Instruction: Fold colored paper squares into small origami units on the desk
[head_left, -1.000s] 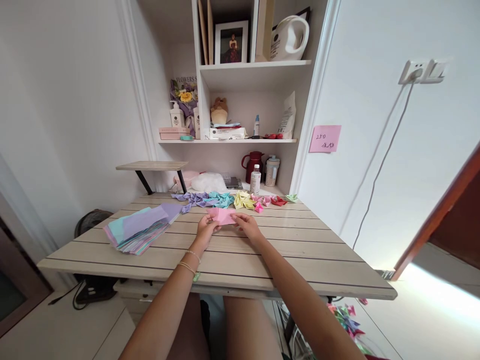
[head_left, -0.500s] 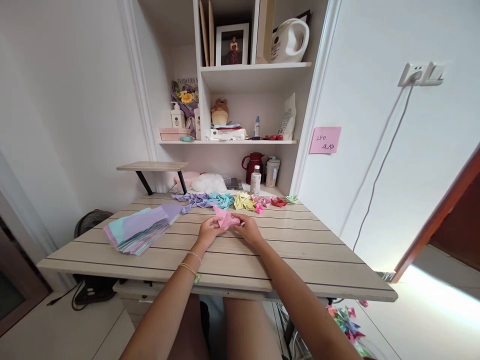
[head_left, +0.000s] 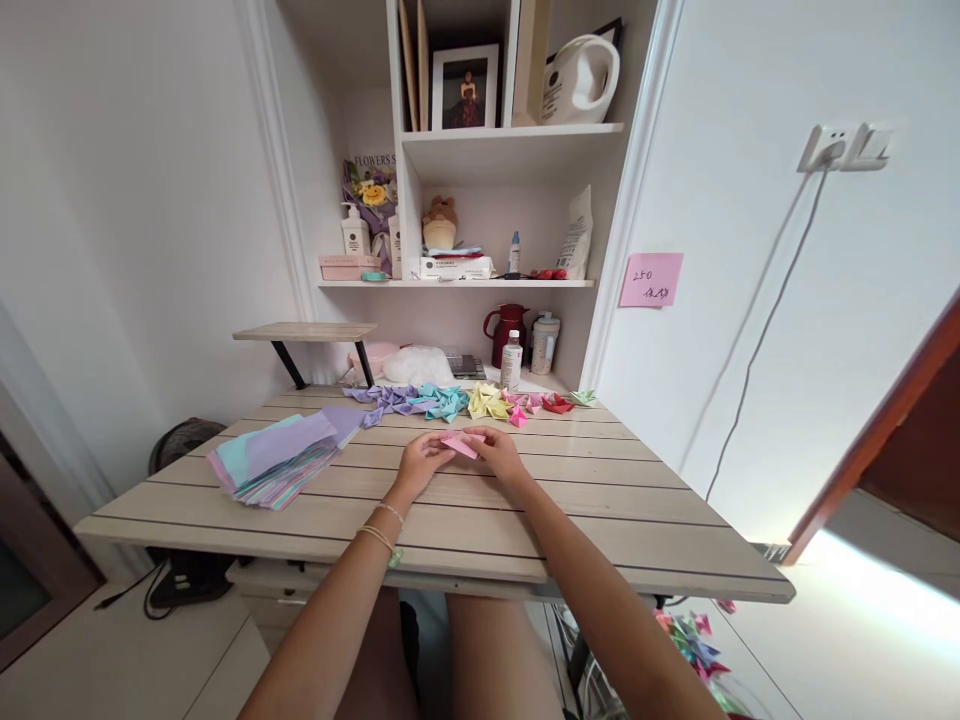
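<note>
A small folded piece of pink paper (head_left: pixel 463 445) is held between my two hands, over the middle of the table. My left hand (head_left: pixel 424 458) grips its left end, and my right hand (head_left: pixel 496 452) has its right side, with thumb and fingers closed on it. The paper looks flat and narrow; its exact folds are too small to make out. Beyond my hands lies a row of folded paper pieces: purple (head_left: pixel 394 400), turquoise (head_left: pixel 442 402), yellow (head_left: pixel 488 402), with pink, red and green ones further right.
A fanned stack of coloured paper sheets (head_left: pixel 285 458) lies at the left of the slatted table (head_left: pixel 600 540). A bottle (head_left: pixel 511 362), a red jug (head_left: pixel 508 335) and a tumbler (head_left: pixel 544 343) stand at the back. More folded papers (head_left: pixel 697 645) lie below on the right.
The pink paper showed raised points a moment ago and is now a flatter, narrower shape. My right fingers have shifted slightly left over it. The other things have stayed put.
</note>
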